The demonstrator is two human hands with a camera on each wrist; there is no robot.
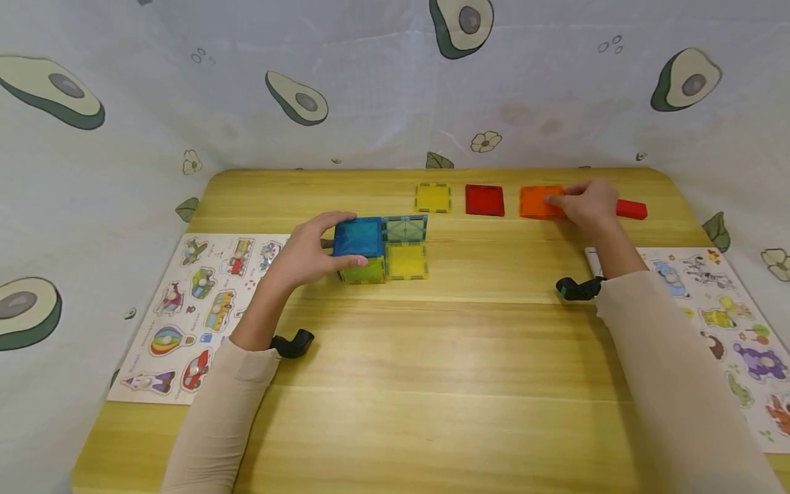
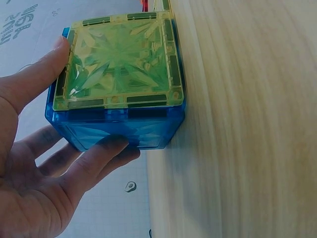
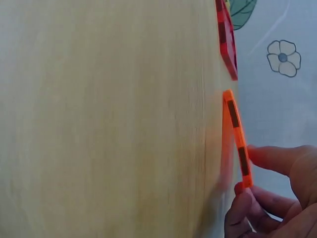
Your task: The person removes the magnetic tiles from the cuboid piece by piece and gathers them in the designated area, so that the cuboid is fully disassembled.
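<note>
With thumb and fingers spread around it, my left hand (image 1: 301,252) grips a cube of magnetic tiles (image 1: 358,237), blue on top and yellow-green on its front face (image 2: 119,59). Against the cube's right side, a yellow tile (image 1: 407,261) lies flat and a pale blue tile (image 1: 405,228) stands behind it. Near the back right, my right hand (image 1: 591,204) pinches an orange magnetic tile (image 1: 535,202) by its right edge. In the right wrist view, that orange tile (image 3: 237,139) is slightly tilted off the table, thumb on one face and fingers on the other.
A red tile (image 1: 484,200) and another yellow tile (image 1: 433,197) lie along the table's back edge. Beyond the right hand is a red piece (image 1: 632,209), partly hidden. Picture puzzle boards lie at left (image 1: 148,343) and right (image 1: 716,343). A patterned cloth (image 1: 382,82) hangs behind.
</note>
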